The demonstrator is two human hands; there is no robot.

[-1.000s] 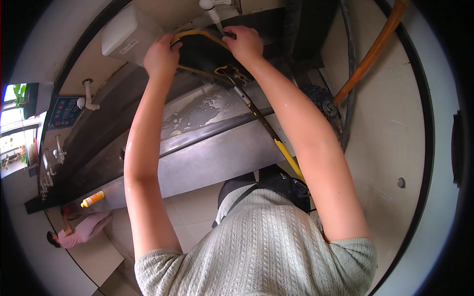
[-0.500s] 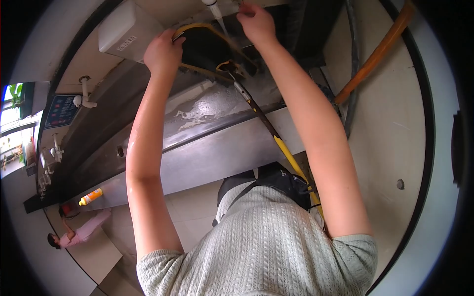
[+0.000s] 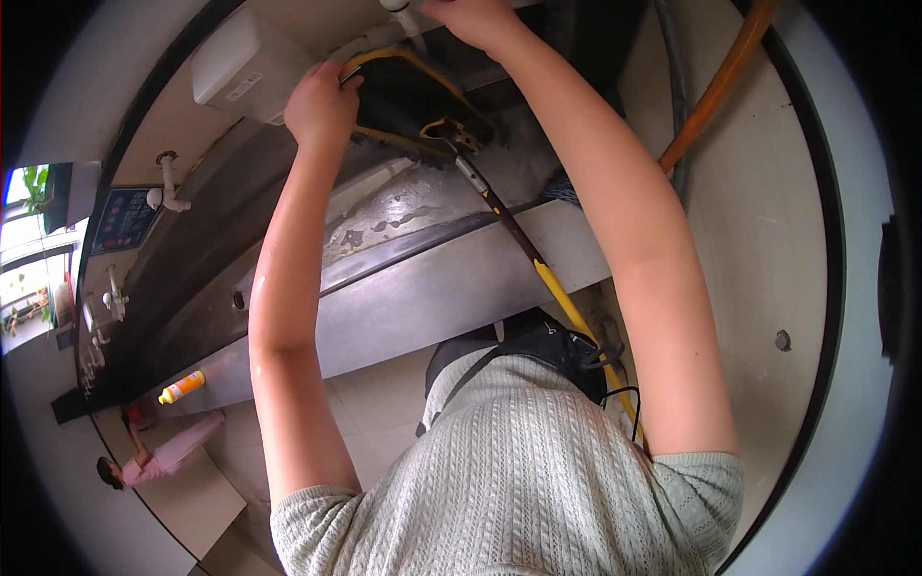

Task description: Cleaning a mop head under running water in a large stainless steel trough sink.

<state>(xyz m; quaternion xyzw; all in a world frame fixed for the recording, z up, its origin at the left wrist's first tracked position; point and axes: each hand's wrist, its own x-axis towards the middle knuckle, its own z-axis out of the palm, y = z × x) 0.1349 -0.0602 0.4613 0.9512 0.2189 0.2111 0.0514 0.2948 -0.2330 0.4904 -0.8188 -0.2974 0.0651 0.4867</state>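
My left hand [image 3: 322, 108] is closed on the upper left rim of a black dustpan [image 3: 408, 96] edged in yellow, tilted inside a wet metal trough [image 3: 384, 206]. The dustpan's long black-and-yellow handle [image 3: 557, 288] slants over the trough's front edge and down past my right side. My right hand [image 3: 477, 21] is raised at the top edge of the picture, its fingers bent close to a white tap [image 3: 408, 21]. The fingertips are partly cut off, so what they touch is hidden.
A white box [image 3: 230, 72] hangs on the wall at upper left. More white taps [image 3: 165, 187] line that wall. A yellow bottle [image 3: 182, 387] stands on the trough's far left edge. An orange pole [image 3: 720, 91] leans at right. Someone in pink [image 3: 178, 449] is farther left.
My right hand has moved left, toward the tap. The water stream that was falling onto the dustpan no longer shows. My left hand keeps its hold on the dustpan rim.
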